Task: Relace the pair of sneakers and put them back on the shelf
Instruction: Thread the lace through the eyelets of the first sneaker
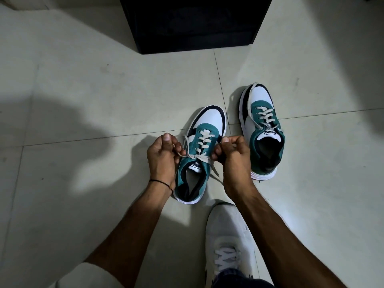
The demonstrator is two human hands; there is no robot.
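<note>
Two lace ends (190, 155) pinched, left grip (164, 156), right grip (230, 154), over near sneaker (209, 119), second sneaker (259, 100) beside, dark cabinet (195, 23) beyond, white shoe (224, 229) under right forearm.

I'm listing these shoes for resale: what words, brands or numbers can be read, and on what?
"PUMA": tongue label of the untouched sneaker, upside down here.
"PUMA", partly under the lace: tongue tag of the sneaker being laced.
Nothing else readable.
</note>
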